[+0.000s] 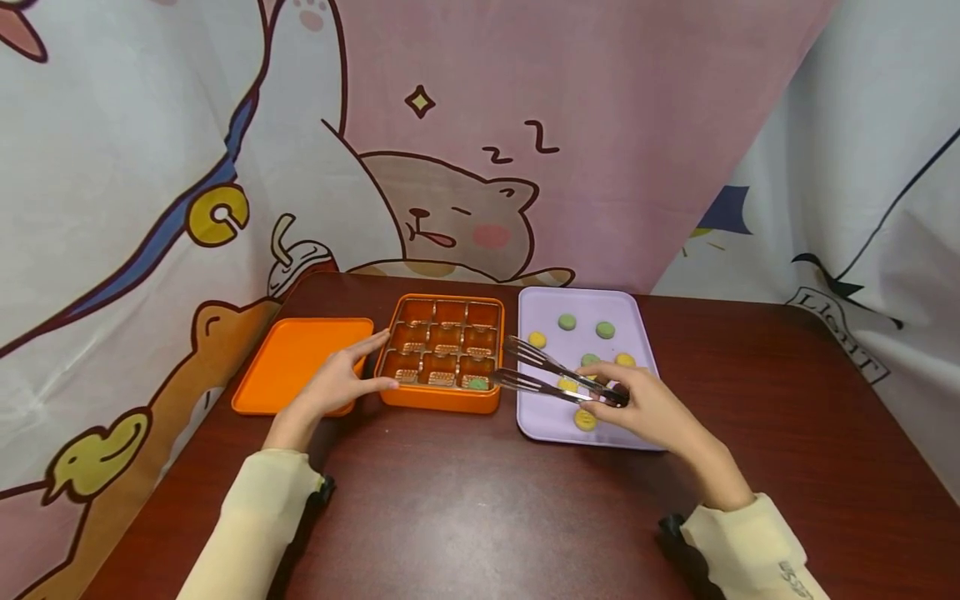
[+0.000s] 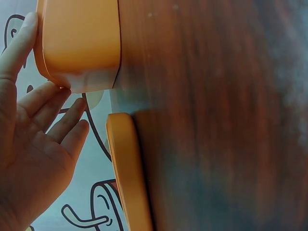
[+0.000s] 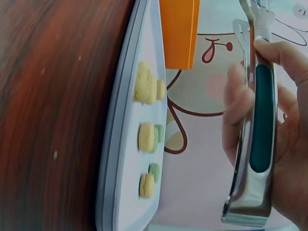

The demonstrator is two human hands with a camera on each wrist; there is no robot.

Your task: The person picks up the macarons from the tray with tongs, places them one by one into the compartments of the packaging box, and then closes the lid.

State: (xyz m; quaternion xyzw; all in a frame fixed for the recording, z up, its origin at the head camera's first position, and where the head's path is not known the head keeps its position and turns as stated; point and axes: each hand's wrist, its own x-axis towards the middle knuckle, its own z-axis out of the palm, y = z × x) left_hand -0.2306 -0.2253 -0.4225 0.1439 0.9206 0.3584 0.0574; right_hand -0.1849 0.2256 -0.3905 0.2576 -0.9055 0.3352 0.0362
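My right hand grips metal serving tongs with dark handle pads. Their slotted ends are spread, nothing between them, at the right edge of an orange box. The box has a clear insert of several compartments, and a green macaron sits in the front right one. At the box's left side, my left hand touches it with thumb and fingertips, fingers fairly straight. Below the tongs, a lilac tray holds several yellow and green macarons, among them a yellow macaron near the front; the right hand partly hides others.
Left of the box lies a flat orange lid, partly behind the left hand. The dark wooden table stretches in front. A printed cartoon cloth hangs behind the table and along its sides.
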